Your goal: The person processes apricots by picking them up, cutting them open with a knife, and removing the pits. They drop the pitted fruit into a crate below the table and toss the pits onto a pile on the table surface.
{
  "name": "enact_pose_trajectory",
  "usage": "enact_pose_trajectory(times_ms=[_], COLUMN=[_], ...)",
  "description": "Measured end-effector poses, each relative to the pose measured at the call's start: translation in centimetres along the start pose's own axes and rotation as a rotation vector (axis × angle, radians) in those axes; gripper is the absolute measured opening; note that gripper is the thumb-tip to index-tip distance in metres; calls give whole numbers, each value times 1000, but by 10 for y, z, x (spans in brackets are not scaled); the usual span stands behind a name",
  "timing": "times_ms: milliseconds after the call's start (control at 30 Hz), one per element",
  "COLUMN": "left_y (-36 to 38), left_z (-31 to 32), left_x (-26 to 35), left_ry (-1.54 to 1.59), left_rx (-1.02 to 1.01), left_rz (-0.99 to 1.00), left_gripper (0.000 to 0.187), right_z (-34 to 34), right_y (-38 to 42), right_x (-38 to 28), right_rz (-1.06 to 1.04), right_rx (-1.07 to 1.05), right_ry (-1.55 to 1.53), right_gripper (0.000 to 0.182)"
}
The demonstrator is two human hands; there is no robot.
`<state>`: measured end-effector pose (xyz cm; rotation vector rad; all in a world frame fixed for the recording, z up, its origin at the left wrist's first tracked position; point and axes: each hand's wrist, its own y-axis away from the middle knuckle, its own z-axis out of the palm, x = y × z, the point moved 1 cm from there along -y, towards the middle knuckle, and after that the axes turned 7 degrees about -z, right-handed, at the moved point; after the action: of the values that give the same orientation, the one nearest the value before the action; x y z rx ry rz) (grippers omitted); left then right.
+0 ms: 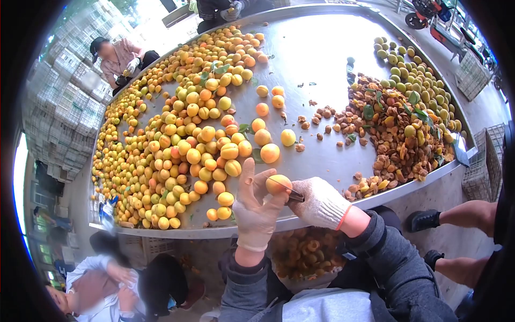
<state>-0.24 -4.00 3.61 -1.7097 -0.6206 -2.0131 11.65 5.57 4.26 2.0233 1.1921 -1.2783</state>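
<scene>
My left hand [256, 214], in a pale glove, grips a yellow-orange apricot [278, 184] between thumb and fingers, with one finger pointing up. In my right hand [323, 202], under a white knit glove, is a small knife [295, 195], its dark blade at the apricot's right side. Both hands are over the near edge of a metal table [322, 59]. Just beyond them lie loose whole apricots [270, 153]. Below, between my knees, a container holds halved apricots [307, 256].
Whole apricots [177, 145] cover the table's left side. Pits and scraps [399, 134] are heaped at right, beside greenish fruit [424, 88]. People [119, 59] sit around the table, one close at my left [107, 290]. Stacked crates [70, 102] stand at left, more crates [483, 166] at right.
</scene>
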Motion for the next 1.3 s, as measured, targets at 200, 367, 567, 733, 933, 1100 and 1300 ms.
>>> enact_pose_trajectory(times_ms=[200,367,567,733,933,1100,1300], left_y=[3,-3,2,7,6,7,2], left_z=[3,-4,-1,-4,-1,-9,-4], left_x=[3,-21,-10,2,3,-2,9], left_ry=[-110,353,203,-325,245,-334,-302], left_rx=[36,-119,-91,-77,-94,-1,-100], left_rz=[215,-190,-77,196,-129,188,302], left_gripper=[81,68,63,64,67,62,57], right_z=[2,7,7,1,1,1,-1], right_y=[-3,-5,-5,-7,-8,-9,-8], right_x=[-1,-2,-5,-3,-13,-19,-14], right_rz=[-47,-73,-87,-47,-67,-28,-93], right_rx=[15,30,72,-77,-4,-11,49], right_ry=[48,131,154,134,101,119,25], right_gripper=[16,14,14,18,23,23,23])
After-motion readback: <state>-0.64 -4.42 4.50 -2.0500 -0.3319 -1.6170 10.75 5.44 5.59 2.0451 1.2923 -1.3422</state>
